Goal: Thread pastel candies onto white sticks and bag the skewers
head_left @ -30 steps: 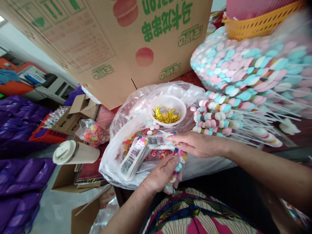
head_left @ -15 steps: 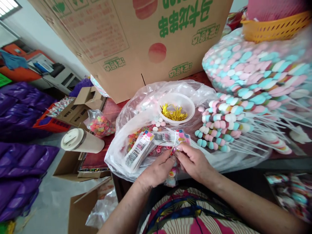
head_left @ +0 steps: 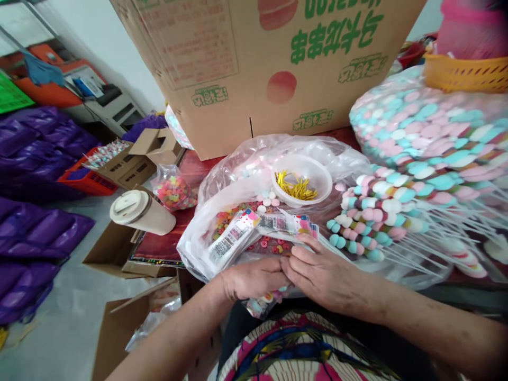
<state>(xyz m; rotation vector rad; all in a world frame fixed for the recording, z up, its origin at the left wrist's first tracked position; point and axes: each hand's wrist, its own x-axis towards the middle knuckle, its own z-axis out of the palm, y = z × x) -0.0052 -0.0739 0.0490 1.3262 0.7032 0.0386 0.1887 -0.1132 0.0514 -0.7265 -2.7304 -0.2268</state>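
Observation:
My left hand (head_left: 256, 278) and my right hand (head_left: 327, 270) meet at the table's front edge, fingers closed together. Below them hangs a clear candy bag (head_left: 262, 304) with colourful pieces inside, its upper end hidden in my fingers. Whether a tie is on it I cannot see. Just beyond my hands lie a stack of printed wrappers (head_left: 234, 241) and a second stack of wrappers (head_left: 278, 223), on a plastic sheet with loose ring candies (head_left: 273, 246). Farther back, a white bowl (head_left: 323, 185) holds gold twist ties (head_left: 296, 186).
Marshmallow skewers (head_left: 381, 211) are piled at right, sticks pointing towards me, below a large marshmallow bag (head_left: 400, 116). A tall cardboard box (head_left: 254, 100) stands behind. At left are a lidded cup (head_left: 153, 214) and a bag of ring candies (head_left: 174, 190).
My hands have come down nearer my body, the right now folded over the left's fingertips. The candy bag has swung left and tilted. The view has shifted slightly left.

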